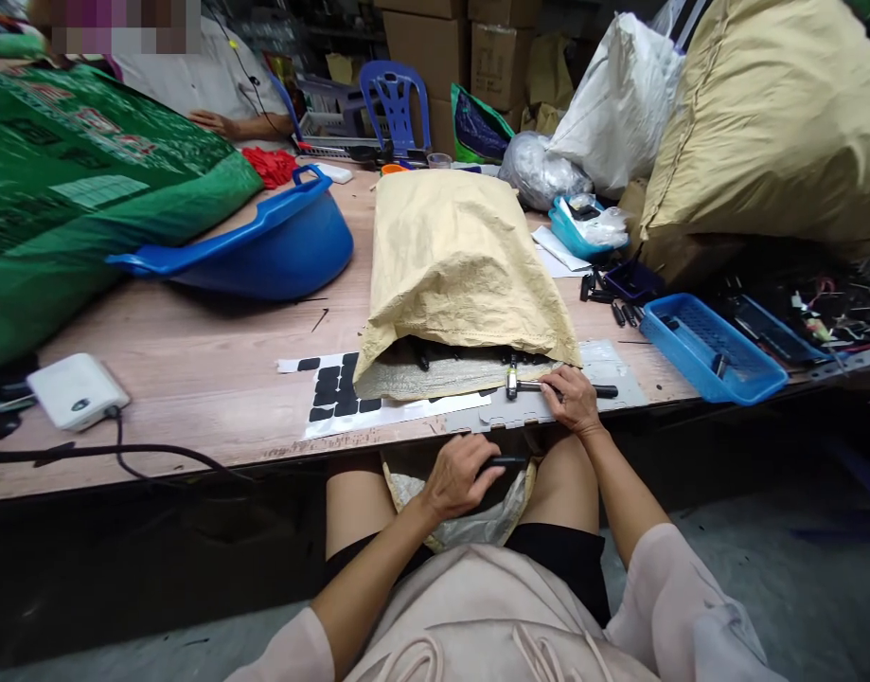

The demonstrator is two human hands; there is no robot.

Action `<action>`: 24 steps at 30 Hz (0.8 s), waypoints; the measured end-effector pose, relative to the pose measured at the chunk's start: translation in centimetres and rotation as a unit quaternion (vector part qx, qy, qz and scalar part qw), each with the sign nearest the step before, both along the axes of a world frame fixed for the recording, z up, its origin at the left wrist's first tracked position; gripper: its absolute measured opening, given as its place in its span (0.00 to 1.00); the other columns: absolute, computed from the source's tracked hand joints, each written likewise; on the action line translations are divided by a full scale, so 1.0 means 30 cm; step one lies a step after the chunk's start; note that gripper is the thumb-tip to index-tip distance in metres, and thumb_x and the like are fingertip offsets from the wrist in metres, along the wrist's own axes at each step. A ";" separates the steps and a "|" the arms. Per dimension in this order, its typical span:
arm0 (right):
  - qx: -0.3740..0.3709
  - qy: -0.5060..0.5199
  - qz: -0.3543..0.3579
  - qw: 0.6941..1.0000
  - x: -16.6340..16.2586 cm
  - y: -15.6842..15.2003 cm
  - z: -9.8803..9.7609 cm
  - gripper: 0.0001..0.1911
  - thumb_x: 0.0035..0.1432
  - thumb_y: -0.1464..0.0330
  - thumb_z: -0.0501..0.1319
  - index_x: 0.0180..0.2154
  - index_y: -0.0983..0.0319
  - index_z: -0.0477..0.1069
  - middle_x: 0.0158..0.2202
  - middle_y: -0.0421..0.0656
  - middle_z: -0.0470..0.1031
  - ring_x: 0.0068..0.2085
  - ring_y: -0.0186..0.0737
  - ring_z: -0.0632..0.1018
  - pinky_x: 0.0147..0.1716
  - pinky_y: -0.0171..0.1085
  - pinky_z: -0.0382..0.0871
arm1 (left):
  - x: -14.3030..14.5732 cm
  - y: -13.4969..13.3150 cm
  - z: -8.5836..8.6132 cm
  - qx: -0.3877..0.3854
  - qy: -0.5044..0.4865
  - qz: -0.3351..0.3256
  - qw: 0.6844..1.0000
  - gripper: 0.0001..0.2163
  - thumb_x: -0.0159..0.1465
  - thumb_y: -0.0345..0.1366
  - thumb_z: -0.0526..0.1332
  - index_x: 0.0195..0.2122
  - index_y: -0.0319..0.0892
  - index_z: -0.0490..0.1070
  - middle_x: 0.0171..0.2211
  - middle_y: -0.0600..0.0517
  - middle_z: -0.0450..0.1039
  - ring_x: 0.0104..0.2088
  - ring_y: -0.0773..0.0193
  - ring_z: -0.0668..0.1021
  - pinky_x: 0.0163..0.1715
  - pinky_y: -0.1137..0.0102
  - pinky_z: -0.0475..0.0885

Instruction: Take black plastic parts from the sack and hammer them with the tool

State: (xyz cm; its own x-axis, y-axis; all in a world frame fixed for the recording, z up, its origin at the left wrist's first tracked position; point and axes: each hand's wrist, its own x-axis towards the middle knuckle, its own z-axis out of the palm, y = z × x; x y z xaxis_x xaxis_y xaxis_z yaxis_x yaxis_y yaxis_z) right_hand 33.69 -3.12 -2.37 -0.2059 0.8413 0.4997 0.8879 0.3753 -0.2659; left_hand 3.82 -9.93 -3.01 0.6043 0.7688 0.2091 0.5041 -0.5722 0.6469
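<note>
My left hand (464,476) is closed around a black stick-like piece (504,461). It is above an open sack (445,530) between my thighs. At the table's front edge, my right hand (571,396) grips the shaft of a small hammer-like tool (526,385) with a shiny metal head and a black handle end. The tool is over a grey sheet (609,369). Just behind it lies a tan woven sack (449,256), its mouth toward me and black pieces showing inside. Left of the tool, black rounded stickers (328,388) sit on a white backing sheet.
A blue basin (264,246) and a green sack (86,208) occupy the left side, with a white box (79,390) and cable nearer. On the right are a blue basket (711,350), loose black pieces (623,313) and a large tan sack (775,123). Another person (214,85) sits across.
</note>
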 end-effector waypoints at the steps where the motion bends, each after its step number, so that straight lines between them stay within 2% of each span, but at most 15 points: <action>1: -0.001 0.001 -0.001 1.000 -0.001 -0.001 0.001 0.14 0.70 0.63 0.57 0.41 0.56 0.82 0.37 0.45 0.76 0.41 0.44 0.73 0.46 0.42 0.68 | 0.001 -0.041 -0.034 -0.038 0.019 0.006 0.999 0.10 0.72 0.43 0.59 0.46 0.45 0.76 0.41 0.49 0.79 0.41 0.57 0.79 0.45 0.63 0.70; 5: 0.000 0.005 -0.003 1.000 -0.002 -0.003 0.006 0.13 0.70 0.63 0.57 0.41 0.57 0.81 0.37 0.45 0.76 0.41 0.44 0.73 0.45 0.42 0.68 | 0.025 -0.131 -0.148 -0.209 0.113 0.115 0.965 0.09 0.72 0.40 0.59 0.50 0.46 0.74 0.46 0.49 0.80 0.44 0.57 0.82 0.44 0.65 0.72; 7: 0.006 0.007 -0.001 1.000 -0.003 -0.003 0.007 0.13 0.70 0.63 0.57 0.41 0.57 0.81 0.37 0.45 0.77 0.41 0.44 0.74 0.45 0.42 0.68 | 0.037 -0.142 -0.159 -0.246 0.136 0.141 0.949 0.13 0.70 0.38 0.61 0.54 0.45 0.73 0.46 0.48 0.80 0.45 0.56 0.82 0.43 0.65 0.73; 8: 0.009 0.008 0.000 1.000 -0.003 -0.003 0.007 0.13 0.70 0.63 0.57 0.41 0.57 0.81 0.37 0.45 0.77 0.41 0.44 0.74 0.45 0.42 0.69 | 0.040 -0.139 -0.148 -0.244 0.127 0.137 0.951 0.14 0.69 0.38 0.62 0.55 0.45 0.73 0.45 0.48 0.80 0.44 0.56 0.82 0.42 0.66 0.73; 10: 0.013 0.009 0.000 1.000 -0.004 -0.003 0.005 0.13 0.70 0.63 0.57 0.40 0.58 0.81 0.36 0.45 0.77 0.41 0.45 0.75 0.45 0.42 0.69 | 0.035 -0.112 -0.095 -0.200 0.075 0.125 0.969 0.14 0.69 0.38 0.63 0.54 0.45 0.74 0.41 0.50 0.80 0.41 0.58 0.82 0.42 0.67 0.73; 12: 0.012 0.009 -0.002 1.000 -0.005 -0.002 0.004 0.13 0.70 0.63 0.58 0.40 0.57 0.81 0.36 0.45 0.78 0.41 0.45 0.75 0.45 0.42 0.69 | 0.013 -0.042 -0.013 -0.123 0.015 0.150 0.981 0.11 0.71 0.40 0.60 0.50 0.46 0.76 0.38 0.50 0.80 0.38 0.60 0.81 0.42 0.67 0.73; 13: 0.010 0.009 -0.003 1.000 -0.005 -0.002 0.004 0.13 0.70 0.63 0.58 0.40 0.57 0.81 0.37 0.45 0.78 0.41 0.45 0.75 0.45 0.42 0.69 | -0.003 0.011 0.031 -0.087 -0.001 0.190 0.978 0.11 0.71 0.42 0.59 0.48 0.45 0.76 0.37 0.49 0.80 0.38 0.60 0.81 0.43 0.67 0.73; 15: 0.007 0.009 -0.003 1.000 -0.005 -0.002 0.004 0.13 0.69 0.63 0.58 0.40 0.57 0.81 0.37 0.45 0.78 0.41 0.45 0.75 0.45 0.42 0.69 | -0.040 0.144 0.115 -0.053 0.000 0.298 0.953 0.11 0.71 0.42 0.58 0.46 0.44 0.76 0.36 0.48 0.80 0.37 0.58 0.81 0.41 0.66 0.74; 17: 0.008 0.008 -0.004 1.000 -0.005 -0.001 0.005 0.13 0.69 0.63 0.58 0.40 0.57 0.81 0.37 0.45 0.78 0.41 0.45 0.75 0.45 0.42 0.69 | -0.072 0.287 0.177 -0.060 0.042 0.405 0.912 0.11 0.70 0.42 0.59 0.44 0.42 0.75 0.36 0.45 0.80 0.39 0.53 0.82 0.43 0.63 0.75; 19: 0.012 0.007 -0.003 1.000 -0.007 0.000 0.005 0.12 0.69 0.63 0.58 0.39 0.57 0.81 0.37 0.45 0.78 0.40 0.44 0.75 0.45 0.42 0.69 | -0.093 0.405 0.214 -0.095 0.092 0.464 0.876 0.16 0.68 0.45 0.61 0.49 0.39 0.74 0.41 0.38 0.81 0.44 0.45 0.83 0.44 0.58 0.76; 21: 0.014 0.007 -0.004 1.000 -0.009 0.000 0.006 0.12 0.69 0.63 0.58 0.39 0.57 0.81 0.37 0.45 0.78 0.40 0.44 0.75 0.44 0.41 0.69 | -0.102 0.476 0.229 -0.141 0.139 0.485 0.852 0.19 0.67 0.48 0.63 0.50 0.36 0.74 0.46 0.31 0.81 0.48 0.38 0.82 0.44 0.53 0.76; 24: 0.008 0.011 -0.010 1.000 -0.012 -0.002 0.009 0.12 0.68 0.63 0.59 0.39 0.57 0.80 0.36 0.45 0.77 0.40 0.44 0.75 0.44 0.41 0.69 | -0.114 0.483 0.229 -0.185 0.176 0.464 0.848 0.15 0.66 0.44 0.63 0.43 0.37 0.77 0.48 0.29 0.80 0.49 0.35 0.82 0.44 0.53 0.75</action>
